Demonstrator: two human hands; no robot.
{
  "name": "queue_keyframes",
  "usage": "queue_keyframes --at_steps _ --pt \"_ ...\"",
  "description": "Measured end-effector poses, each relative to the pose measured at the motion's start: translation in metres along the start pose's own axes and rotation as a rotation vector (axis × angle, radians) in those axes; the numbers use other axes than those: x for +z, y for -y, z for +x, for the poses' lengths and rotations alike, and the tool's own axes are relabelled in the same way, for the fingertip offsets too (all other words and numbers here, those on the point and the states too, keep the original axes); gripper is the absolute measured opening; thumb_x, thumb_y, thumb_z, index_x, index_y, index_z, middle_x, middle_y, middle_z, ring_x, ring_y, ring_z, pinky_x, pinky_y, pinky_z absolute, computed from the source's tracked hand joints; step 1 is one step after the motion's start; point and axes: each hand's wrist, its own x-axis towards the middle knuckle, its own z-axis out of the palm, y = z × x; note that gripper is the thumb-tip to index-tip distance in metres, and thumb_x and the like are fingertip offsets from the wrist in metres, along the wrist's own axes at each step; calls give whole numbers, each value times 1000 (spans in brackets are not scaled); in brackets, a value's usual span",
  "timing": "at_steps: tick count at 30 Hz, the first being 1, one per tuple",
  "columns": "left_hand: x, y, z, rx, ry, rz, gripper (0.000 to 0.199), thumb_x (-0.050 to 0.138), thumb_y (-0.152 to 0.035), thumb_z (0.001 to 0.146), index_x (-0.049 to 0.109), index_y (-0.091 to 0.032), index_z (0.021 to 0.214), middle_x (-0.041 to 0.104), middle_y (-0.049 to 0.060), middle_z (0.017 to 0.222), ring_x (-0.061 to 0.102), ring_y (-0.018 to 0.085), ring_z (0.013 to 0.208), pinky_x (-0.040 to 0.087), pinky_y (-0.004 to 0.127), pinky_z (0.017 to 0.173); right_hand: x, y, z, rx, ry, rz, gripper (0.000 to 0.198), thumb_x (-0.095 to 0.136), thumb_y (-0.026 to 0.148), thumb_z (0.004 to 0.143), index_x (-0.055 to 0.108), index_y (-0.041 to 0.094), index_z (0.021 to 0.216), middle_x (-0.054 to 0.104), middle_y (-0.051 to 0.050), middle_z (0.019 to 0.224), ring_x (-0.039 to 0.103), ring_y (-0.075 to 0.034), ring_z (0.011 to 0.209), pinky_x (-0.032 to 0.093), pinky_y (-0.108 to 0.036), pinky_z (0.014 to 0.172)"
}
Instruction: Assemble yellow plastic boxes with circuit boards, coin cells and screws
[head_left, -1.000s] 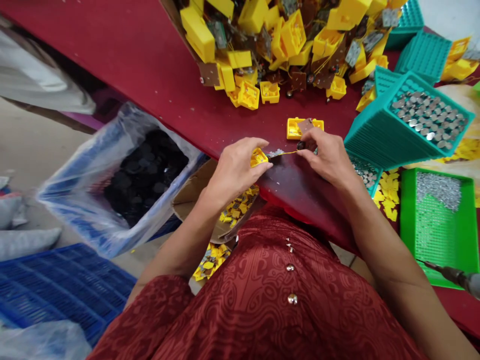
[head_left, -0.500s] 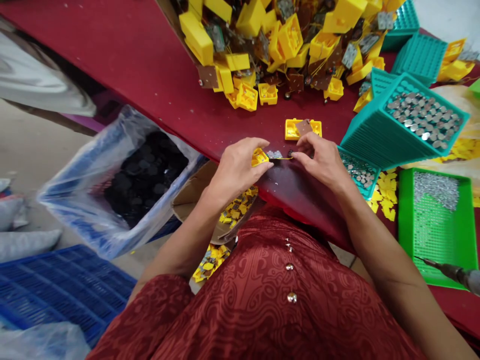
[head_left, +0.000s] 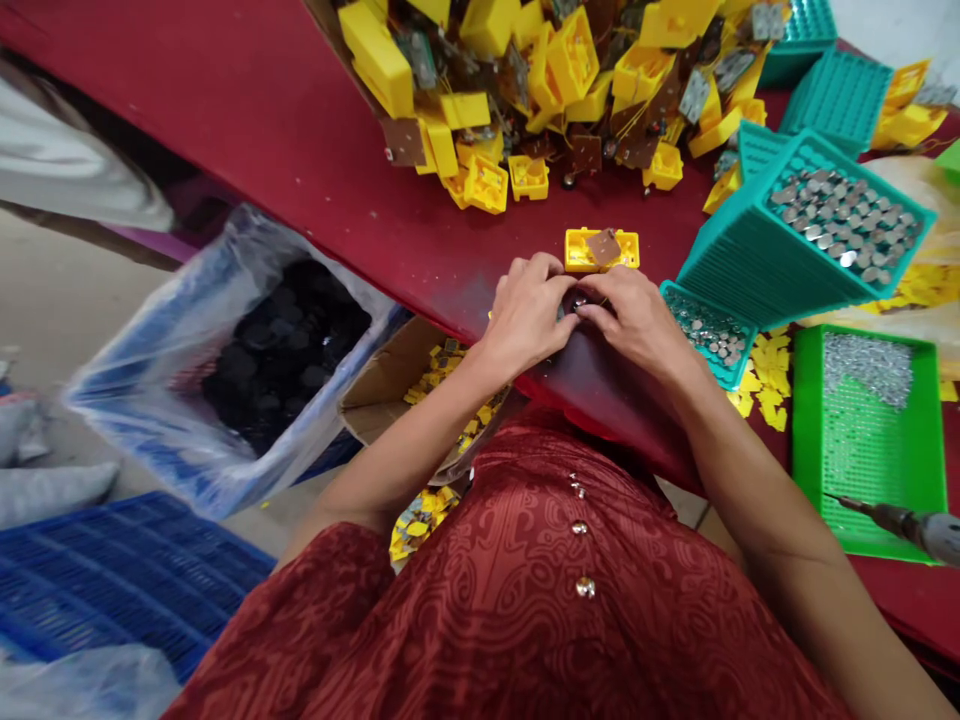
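My left hand point(head_left: 529, 312) is curled over a small yellow plastic case, mostly hidden, with only a sliver of yellow at the hand's outer side. Its thumb and fingers close beside a greyish piece, barely visible. My right hand point(head_left: 630, 312) pinches a small dark round part point(head_left: 579, 302) with a shiny top. The fingertips of both hands almost meet around this part. Just beyond them on the red table lies a yellow case point(head_left: 574, 262) with a brown circuit board point(head_left: 603, 246) lying across it.
Yellow cases with wires and boards point(head_left: 487, 185) are heaped at the back. Stacked teal trays point(head_left: 742, 235) with metal discs stand right, beside a green tray point(head_left: 810, 430) of small metal pieces and a screwdriver-like tool point(head_left: 892, 518). A plastic-lined crate point(head_left: 135, 400) stands left.
My left hand has moved right and turned over the yellow case, closing the gap to my right hand. The yellow wire stretched between them is now hidden.
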Motion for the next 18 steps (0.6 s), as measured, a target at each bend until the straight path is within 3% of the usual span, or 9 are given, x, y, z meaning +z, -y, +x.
queue_keyframes --at_steps 5,12,18 --pt "5 -3 6 8 13 -20 26 72 -24 95 82 -18 118 73 13 136 65 37 127 51 55 112 3 0 2 37 -10 7 22 63 15 93 77 14 109 77 -15 114 69 -30 111 52 -46 104" --pt "2 -1 11 40 -7 -145 28 71 -19 96 78 -15 124 79 12 127 69 31 121 49 49 111 -1 -4 -4 45 -169 188 29 61 13 90 78 16 113 81 -7 108 74 -23 99 55 -36 95" --pt "0 2 15 58 -72 -136 11 73 -22 95 77 -18 104 82 9 114 70 27 108 50 44 103 1 -5 -5 52 -256 326 24 64 12 87 78 16 107 80 -5 100 74 -19 90 58 -31 87"
